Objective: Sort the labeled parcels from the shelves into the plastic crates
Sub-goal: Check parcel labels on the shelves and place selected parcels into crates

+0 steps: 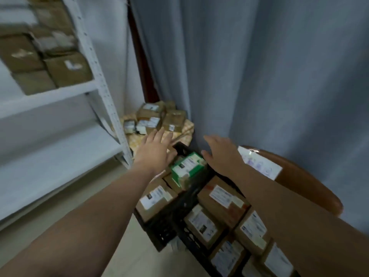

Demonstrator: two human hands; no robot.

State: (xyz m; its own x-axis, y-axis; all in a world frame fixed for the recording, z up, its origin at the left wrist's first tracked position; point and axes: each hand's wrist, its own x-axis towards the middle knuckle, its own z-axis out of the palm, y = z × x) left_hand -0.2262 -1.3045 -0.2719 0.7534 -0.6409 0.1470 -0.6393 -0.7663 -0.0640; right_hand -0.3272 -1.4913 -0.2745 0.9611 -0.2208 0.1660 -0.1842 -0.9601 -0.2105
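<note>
- L hand and R hand: both spread, fingers straight, gripping nothing.
- Green-white parcel lies between the two hands, just below them; contact w/ either cannot be told. Sits atop brown parcels at far end of black crate.
- Pale floor; grey curtain behind; white shelf unit at left, brown boxes on upper shelf.
- Second crate alongside, to right: labelled brown parcels packed label-up.
- Parcel pile in far corner, on patterned cloth.
- White labelled packet on wooden seat, right.
</note>
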